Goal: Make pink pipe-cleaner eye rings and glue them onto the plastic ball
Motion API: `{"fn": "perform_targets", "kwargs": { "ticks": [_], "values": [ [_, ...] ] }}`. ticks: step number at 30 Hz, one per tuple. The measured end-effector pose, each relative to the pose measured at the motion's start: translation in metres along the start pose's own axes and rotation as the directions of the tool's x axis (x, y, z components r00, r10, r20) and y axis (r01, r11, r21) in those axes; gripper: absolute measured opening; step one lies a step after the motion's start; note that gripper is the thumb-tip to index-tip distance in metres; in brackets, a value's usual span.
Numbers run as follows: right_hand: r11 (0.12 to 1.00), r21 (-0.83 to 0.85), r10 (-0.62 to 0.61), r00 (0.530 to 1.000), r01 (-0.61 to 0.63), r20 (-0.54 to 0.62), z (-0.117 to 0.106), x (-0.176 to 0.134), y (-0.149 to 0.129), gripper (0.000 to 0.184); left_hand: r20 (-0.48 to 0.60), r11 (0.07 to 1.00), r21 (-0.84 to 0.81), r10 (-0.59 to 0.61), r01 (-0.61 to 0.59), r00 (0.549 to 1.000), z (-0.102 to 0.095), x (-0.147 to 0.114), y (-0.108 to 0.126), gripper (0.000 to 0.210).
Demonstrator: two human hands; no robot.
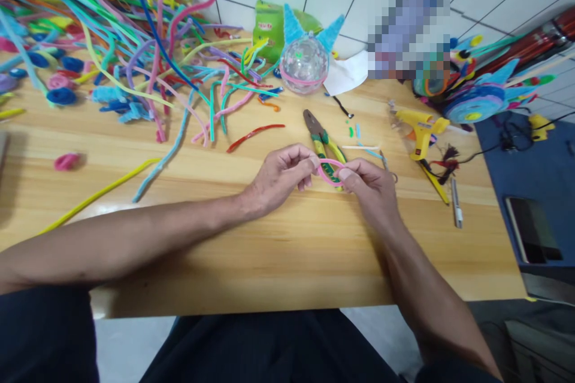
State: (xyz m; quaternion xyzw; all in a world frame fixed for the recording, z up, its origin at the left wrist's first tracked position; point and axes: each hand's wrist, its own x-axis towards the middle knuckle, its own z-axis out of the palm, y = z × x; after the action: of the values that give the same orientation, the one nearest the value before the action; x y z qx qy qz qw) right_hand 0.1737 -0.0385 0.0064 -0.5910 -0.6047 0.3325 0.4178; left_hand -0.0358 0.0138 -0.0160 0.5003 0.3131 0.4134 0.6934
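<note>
A pink pipe cleaner (331, 183), bent into a small loop, is stretched between my two hands above the table. My left hand (287, 176) pinches its left side between thumb and fingertips. On the other side my right hand (369, 185) is closed on the loop in a similar pinch. Behind the loop lie pliers (320, 133) with green and yellow handles, partly covered by the loop and fingers. Farther back stands a clear ball (304, 64) with a pink band round it and two blue fuzzy points on top.
Many coloured pipe cleaners (108, 18) are heaped at the back left. A yellow glue gun (421, 131), a pen-like cutter (456, 203) and a blue fuzzy craft piece (476, 105) lie on the right. A green packet (269, 30) leans near the tiled wall. A phone (532, 230) rests on a blue surface.
</note>
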Motion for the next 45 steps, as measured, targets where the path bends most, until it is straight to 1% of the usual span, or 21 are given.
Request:
{"fn": "perform_targets", "kwargs": {
  "ticks": [5,7,9,10,11,12,13,15,16,18,20,23,28,31,35,37,42,45],
  "values": [
    [0.997,0.059,0.059,0.998,-0.059,0.001,0.001,-0.001,0.002,0.028,0.023,0.999,0.035,0.025,-0.026,0.999,-0.004,0.001,-0.002,0.029],
    [0.991,0.100,0.088,0.995,-0.091,0.036,0.000,-0.001,0.004,0.030,0.028,0.999,0.041,0.024,-0.026,0.999,-0.005,0.001,-0.002,0.029],
    [0.983,0.148,0.092,0.991,-0.106,0.093,-0.001,-0.001,0.008,0.031,0.011,0.999,0.038,0.011,-0.011,1.000,-0.006,0.000,-0.002,0.031],
    [0.982,0.166,0.070,0.992,-0.087,0.106,-0.001,-0.002,0.010,0.029,-0.007,1.000,0.028,0.002,-0.001,1.000,-0.007,-0.001,-0.002,0.032],
    [0.984,0.170,0.027,0.995,-0.043,0.097,-0.001,-0.002,0.013,0.026,-0.026,1.000,0.013,-0.007,0.007,1.000,-0.007,-0.001,-0.002,0.034],
    [0.987,0.156,-0.035,0.997,0.024,0.068,0.000,-0.003,0.015,0.027,-0.044,1.000,-0.005,-0.016,0.016,0.999,-0.008,-0.002,-0.002,0.035],
    [0.987,0.120,-0.112,0.993,0.109,0.024,0.001,-0.005,0.018,0.033,-0.062,0.999,-0.024,-0.024,0.023,0.998,-0.008,-0.002,-0.001,0.035],
    [0.963,-0.004,-0.268,0.961,0.268,-0.063,0.002,-0.007,0.023,0.047,-0.092,0.998,-0.051,-0.037,0.032,0.995,-0.008,-0.002,-0.001,0.035],
    [0.943,-0.075,-0.330,0.940,0.324,-0.089,0.003,-0.008,0.025,0.050,-0.108,0.998,-0.055,-0.043,0.037,0.993,-0.009,-0.001,-0.001,0.035],
    [0.901,-0.203,-0.409,0.907,0.383,-0.105,0.004,-0.010,0.028,0.047,-0.144,0.998,-0.049,-0.043,0.036,0.989,-0.009,0.001,0.000,0.035],
    [0.864,-0.293,-0.454,0.885,0.410,-0.101,0.005,-0.009,0.028,0.039,-0.156,0.999,-0.040,-0.025,0.019,0.987,-0.009,0.003,0.000,0.035],
    [0.817,-0.364,-0.508,0.857,0.447,-0.089,0.004,-0.008,0.023,0.030,-0.131,0.999,-0.037,0.005,-0.010,0.991,-0.007,0.004,0.001,0.035],
    [0.775,-0.409,-0.555,0.828,0.481,-0.078,0.002,-0.003,0.017,0.030,-0.116,1.000,-0.026,0.007,-0.010,0.993,-0.005,0.004,0.005,0.038],
    [0.761,-0.412,-0.581,0.809,0.501,-0.087,0.002,0.000,0.019,0.029,-0.095,1.000,-0.021,0.000,-0.002,0.995,-0.005,0.005,0.006,0.039],
    [0.727,-0.396,-0.637,0.766,0.561,-0.084,0.000,0.002,0.020,0.027,-0.085,1.000,-0.017,-0.015,0.013,0.996,-0.006,0.006,0.005,0.039],
    [0.713,-0.389,-0.655,0.752,0.584,-0.073,-0.001,0.003,0.020,0.024,-0.076,1.000,-0.016,-0.019,0.018,0.997,-0.006,0.007,0.004,0.039],
    [0.714,-0.372,-0.646,0.763,0.593,-0.025,-0.007,0.005,0.023,0.014,-0.051,1.000,0.004,-0.026,0.026,0.998,-0.008,0.009,0.003,0.038],
    [0.714,-0.364,-0.645,0.764,0.598,-0.010,-0.010,0.006,0.026,0.015,-0.038,0.999,0.006,-0.033,0.034,0.999,-0.008,0.010,0.003,0.038]
  ]
}}
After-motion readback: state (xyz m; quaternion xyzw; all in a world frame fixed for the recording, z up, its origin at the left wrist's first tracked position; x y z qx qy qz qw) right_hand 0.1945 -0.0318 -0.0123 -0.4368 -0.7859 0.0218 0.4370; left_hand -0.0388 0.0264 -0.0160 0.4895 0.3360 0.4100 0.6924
